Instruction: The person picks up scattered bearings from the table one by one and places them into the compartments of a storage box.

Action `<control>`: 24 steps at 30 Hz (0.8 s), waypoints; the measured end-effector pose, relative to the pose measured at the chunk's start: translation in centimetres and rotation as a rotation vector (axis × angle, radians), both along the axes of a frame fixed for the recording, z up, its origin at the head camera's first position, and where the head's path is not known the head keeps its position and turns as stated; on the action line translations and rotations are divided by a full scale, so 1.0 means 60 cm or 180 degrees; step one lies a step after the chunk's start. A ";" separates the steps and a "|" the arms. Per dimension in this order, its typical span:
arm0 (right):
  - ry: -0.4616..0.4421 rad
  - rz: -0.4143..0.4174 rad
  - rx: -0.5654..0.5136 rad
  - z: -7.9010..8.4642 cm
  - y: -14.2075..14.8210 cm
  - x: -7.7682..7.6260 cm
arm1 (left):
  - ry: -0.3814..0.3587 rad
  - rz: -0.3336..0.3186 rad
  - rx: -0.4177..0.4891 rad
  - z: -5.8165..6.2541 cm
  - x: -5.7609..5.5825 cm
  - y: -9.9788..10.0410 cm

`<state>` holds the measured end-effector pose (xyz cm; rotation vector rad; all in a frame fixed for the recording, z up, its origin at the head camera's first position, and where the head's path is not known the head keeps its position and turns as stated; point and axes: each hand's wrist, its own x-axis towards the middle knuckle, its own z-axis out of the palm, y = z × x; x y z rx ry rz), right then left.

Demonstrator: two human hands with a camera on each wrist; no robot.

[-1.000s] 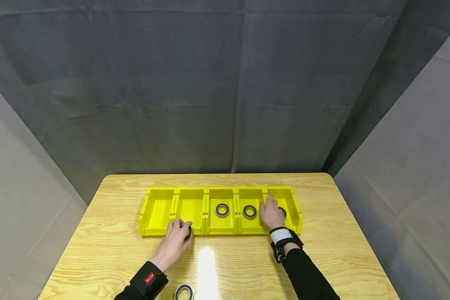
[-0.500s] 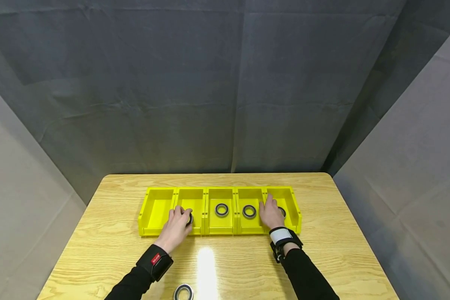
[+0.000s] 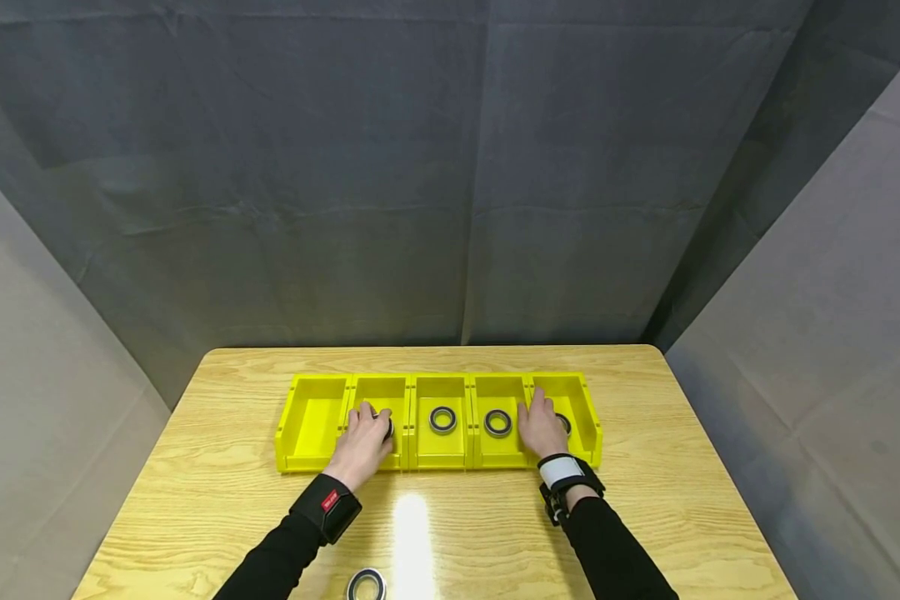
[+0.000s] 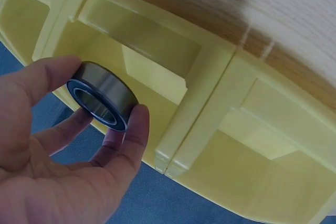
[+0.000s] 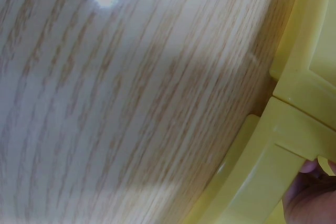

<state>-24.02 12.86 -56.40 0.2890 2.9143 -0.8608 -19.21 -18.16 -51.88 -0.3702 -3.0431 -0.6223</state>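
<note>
In the head view, my left hand [image 3: 362, 446] is over the second bin from the left in a row of yellow bins [image 3: 441, 461]. Its thumb and fingertips pinch a ball bearing [image 4: 102, 95], a steel ring with a dark seal, held tilted above the bin floor in the left wrist view. My right hand [image 3: 543, 429] straddles the divider between the two rightmost bins, thumb on one side and fingers on the other, gripping it. Only part of that hand shows in the right wrist view, at the lower right corner.
Single bearings lie flat in the middle bin [image 3: 442, 420] and the fourth bin [image 3: 498, 423]. Another bearing [image 3: 564, 423] in the rightmost bin is partly hidden by my right hand. One more bearing [image 3: 366, 586] lies on the wooden table [image 3: 480, 533] near the front.
My left hand has moved forward with its bearing, from the bin's front edge to over the second bin's inside. My right hand stays where it was on the divider.
</note>
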 end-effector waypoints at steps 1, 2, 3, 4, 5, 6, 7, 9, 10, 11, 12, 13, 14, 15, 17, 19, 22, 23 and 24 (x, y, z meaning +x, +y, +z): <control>0.0004 0.0003 0.0003 0.001 0.000 0.000 | 0.0007 -0.0006 -0.0007 0.000 -0.002 0.002; 0.0011 0.0005 0.0006 0.001 0.000 0.000 | 0.0017 -0.0010 -0.0024 -0.001 -0.004 0.004; 0.0011 0.0001 0.0005 0.001 0.000 0.000 | 0.0020 -0.0014 -0.0040 -0.002 -0.006 0.006; 0.0007 -0.0003 0.0003 0.002 0.000 0.000 | 0.0026 -0.0016 -0.0045 -0.002 -0.007 0.007; 0.0003 -0.0004 0.0003 0.001 0.000 0.000 | 0.0030 -0.0020 -0.0053 -0.004 -0.009 0.009; -0.0001 -0.0004 0.0006 0.001 0.000 0.000 | 0.0032 -0.0023 -0.0057 -0.005 -0.011 0.011; -0.0006 -0.0004 0.0008 0.001 0.000 0.000 | 0.0018 -0.0022 -0.0057 -0.006 -0.013 0.012; -0.0026 -0.0015 -0.0007 0.000 -0.001 0.001 | -0.0023 -0.0021 -0.0055 -0.008 -0.016 0.014; -0.0029 -0.0015 -0.0010 -0.001 -0.001 0.001 | -0.0049 -0.0021 -0.0052 -0.010 -0.017 0.015; -0.0031 -0.0014 -0.0013 -0.001 -0.001 0.001 | -0.0076 -0.0022 -0.0050 -0.011 -0.018 0.016; -0.0033 -0.0012 -0.0014 -0.001 -0.001 0.001 | -0.0089 -0.0019 -0.0042 -0.013 -0.020 0.016; -0.0031 -0.0007 -0.0015 -0.002 -0.001 0.001 | -0.0105 -0.0016 -0.0038 -0.014 -0.021 0.016; -0.0027 -0.0003 -0.0019 -0.003 0.000 0.001 | -0.0112 -0.0012 -0.0032 -0.016 -0.022 0.016; -0.0022 0.0004 -0.0018 -0.003 0.000 0.001 | -0.0108 -0.0009 -0.0029 -0.018 -0.024 0.016; -0.0020 0.0010 -0.0022 -0.002 0.000 0.001 | -0.0102 0.0003 -0.0023 -0.021 -0.026 0.015; -0.0021 0.0008 -0.0027 -0.002 0.000 0.000 | -0.0123 0.0011 -0.0023 -0.021 -0.029 0.015; -0.0025 -0.0002 -0.0028 -0.001 0.000 0.000 | -0.0197 0.0032 -0.0030 -0.022 -0.032 0.016; -0.0020 -0.0002 -0.0022 -0.001 0.000 0.000 | -0.0225 0.0039 -0.0028 -0.022 -0.033 0.016; -0.0014 -0.0001 -0.0015 -0.001 0.000 0.000 | -0.0239 0.0045 -0.0027 -0.023 -0.034 0.016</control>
